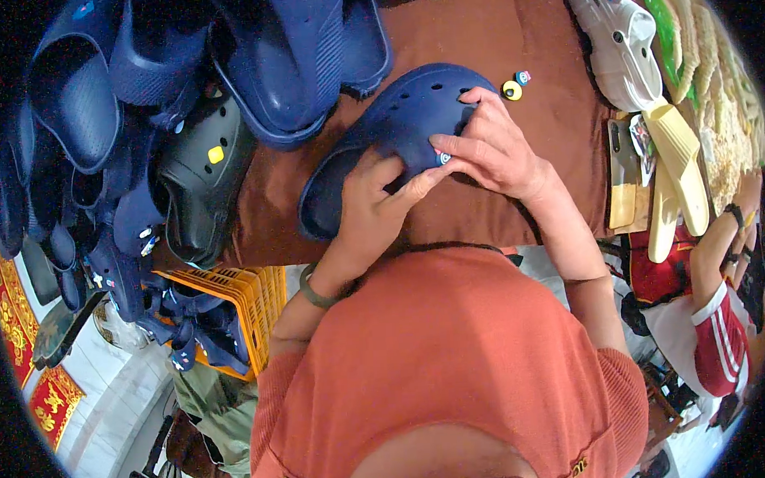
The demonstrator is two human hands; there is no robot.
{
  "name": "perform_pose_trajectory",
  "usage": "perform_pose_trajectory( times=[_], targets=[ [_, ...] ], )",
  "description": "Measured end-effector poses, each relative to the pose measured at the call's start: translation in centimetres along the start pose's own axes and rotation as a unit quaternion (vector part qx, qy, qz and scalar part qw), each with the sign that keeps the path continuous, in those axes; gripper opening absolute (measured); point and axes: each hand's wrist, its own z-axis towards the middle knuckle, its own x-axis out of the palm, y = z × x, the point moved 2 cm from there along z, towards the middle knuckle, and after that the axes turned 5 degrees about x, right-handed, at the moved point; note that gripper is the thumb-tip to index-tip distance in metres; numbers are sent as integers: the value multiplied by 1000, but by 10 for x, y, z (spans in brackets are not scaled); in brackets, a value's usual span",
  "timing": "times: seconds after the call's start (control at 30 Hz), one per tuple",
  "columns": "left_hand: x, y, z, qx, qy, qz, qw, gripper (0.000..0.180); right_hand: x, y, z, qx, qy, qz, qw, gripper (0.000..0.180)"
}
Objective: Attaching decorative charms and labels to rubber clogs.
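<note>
A navy blue clog (395,112) with vent holes lies tilted on the brown cloth in front of me. My left hand (371,201) reaches into its opening, the fingers hidden inside and the thumb along the outer side. My right hand (499,151) is closed around the toe part, one finger bent over the upper. Between the two hands a small blue and white shoe charm (444,158) sits at the clog's side, right by my fingertips. Just beyond my right hand lie two loose charms, a round yellow one (512,90) and a blue one (523,77).
Navy clogs (74,98) are heaped at the left, beside a black clog (203,165) with a yellow charm. An orange crate (271,314) holds more clogs. At the right are a white clog (625,53), cream slides (674,153) and another person's arm (713,257).
</note>
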Motion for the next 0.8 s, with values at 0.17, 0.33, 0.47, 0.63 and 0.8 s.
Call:
perform_pose_trajectory(
  times=[0.17,0.33,0.47,0.63,0.8],
  targets=[
    [-5,5,8,-75,104,-34,991,24,8,-1,-6,-9,-16,-38,999,36],
    [-4,12,4,-74,96,-96,988,23,17,2,-6,0,-6,-80,997,32],
    [6,18,1,-90,61,-143,984,23,19,5,-6,8,-20,-43,999,32],
    [-6,9,7,-92,84,-105,987,36,3,4,5,77,39,66,994,31],
    [-5,11,6,-103,57,-129,985,43,-1,10,11,145,29,81,986,20]
  ],
)
